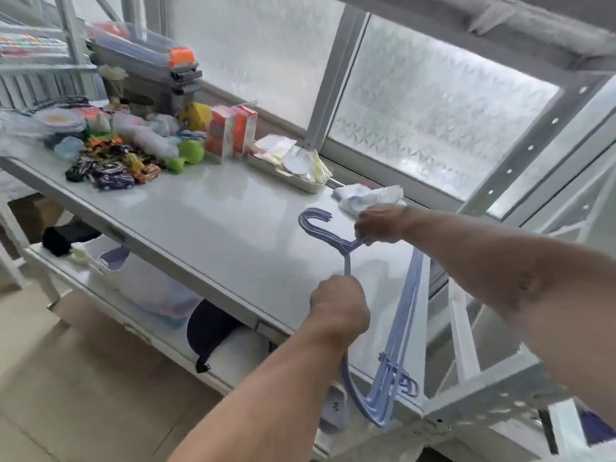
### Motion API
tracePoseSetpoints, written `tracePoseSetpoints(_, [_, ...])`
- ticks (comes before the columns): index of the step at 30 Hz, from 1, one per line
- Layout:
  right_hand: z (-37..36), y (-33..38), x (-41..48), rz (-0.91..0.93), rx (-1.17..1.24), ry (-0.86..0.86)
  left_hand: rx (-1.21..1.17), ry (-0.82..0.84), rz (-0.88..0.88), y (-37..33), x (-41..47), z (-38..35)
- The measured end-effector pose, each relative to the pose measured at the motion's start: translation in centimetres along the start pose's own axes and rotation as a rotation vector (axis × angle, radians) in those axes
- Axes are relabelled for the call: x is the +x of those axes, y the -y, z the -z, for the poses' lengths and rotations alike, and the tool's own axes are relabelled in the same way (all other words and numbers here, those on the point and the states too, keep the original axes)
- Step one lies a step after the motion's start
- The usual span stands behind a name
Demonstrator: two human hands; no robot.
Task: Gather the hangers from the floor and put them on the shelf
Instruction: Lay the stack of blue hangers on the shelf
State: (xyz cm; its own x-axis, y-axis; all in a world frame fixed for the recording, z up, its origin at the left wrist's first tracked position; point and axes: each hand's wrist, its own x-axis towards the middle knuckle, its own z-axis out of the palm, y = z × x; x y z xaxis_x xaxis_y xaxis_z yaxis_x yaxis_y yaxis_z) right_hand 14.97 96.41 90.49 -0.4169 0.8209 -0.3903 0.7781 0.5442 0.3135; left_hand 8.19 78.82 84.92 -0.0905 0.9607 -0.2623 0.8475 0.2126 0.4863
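A bundle of several light blue plastic hangers (395,355) is held over the right part of the white shelf (216,221). Their hooks point left and away from me. My right hand (380,225) grips the bundle at the neck, just below the hooks. My left hand (338,305) is closed around one shoulder arm of the hangers, nearer to me. The bottom bars of the hangers hang past the shelf's front edge at the right. I cannot tell whether the bundle touches the shelf surface.
Snack packets (110,168), red cartons (230,131), stacked grey bins (156,71) and a flat white tray (290,168) crowd the shelf's left and back. A crumpled white bag (366,198) lies beside my right hand. Frosted windows stand behind. A lower shelf (150,315) holds a bag and dark items.
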Motion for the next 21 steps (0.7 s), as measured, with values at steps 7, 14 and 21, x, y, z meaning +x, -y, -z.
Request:
tracePoseSetpoints(7, [-2.8,-3.4,4.4,0.008,-0.276,0.141,-0.030,-0.017,0.002,-2.7,5.0,-3.4])
tracePoseSetpoints(14, [-4.4,-3.7,5.0,0.121,-0.486,0.048,-0.026,0.000,0.040,-3.8,7.1,-4.9])
tracePoseSetpoints(21, [-4.7,-3.3,4.9,0.171,-0.558,-0.035,0.082,0.013,0.009,-4.8,7.5,-4.6])
